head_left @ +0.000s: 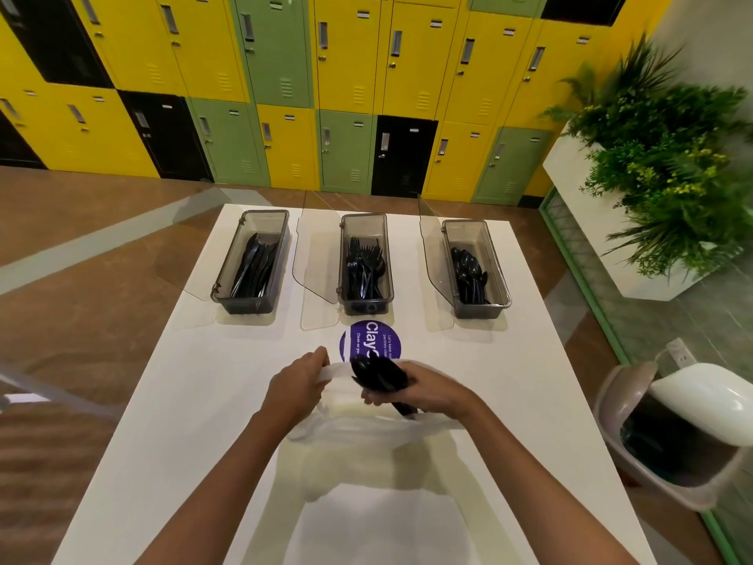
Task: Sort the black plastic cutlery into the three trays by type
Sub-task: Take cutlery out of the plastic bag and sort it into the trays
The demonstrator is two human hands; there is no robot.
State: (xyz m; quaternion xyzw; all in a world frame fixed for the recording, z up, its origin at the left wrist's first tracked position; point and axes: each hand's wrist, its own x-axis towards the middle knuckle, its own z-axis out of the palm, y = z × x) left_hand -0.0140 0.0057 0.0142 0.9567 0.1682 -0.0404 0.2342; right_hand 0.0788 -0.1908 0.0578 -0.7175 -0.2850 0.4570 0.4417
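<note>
Three grey trays with open clear lids stand across the far end of the white table (195,401). The left tray (252,261) holds black knives, the middle tray (364,261) black forks, the right tray (474,269) black spoons. A clear plastic bag (358,426) lies at the table's middle. My left hand (299,385) pinches the bag's far rim. My right hand (419,391) grips a bunch of black cutlery (377,375) with spoon bowls showing, its handles reaching down into the bag's mouth.
A round purple sticker (368,340) lies on the table just beyond my hands. A bin with a white swing lid (688,426) stands on the floor to the right. A planter with green plants (660,169) stands at the back right. Lockers line the far wall.
</note>
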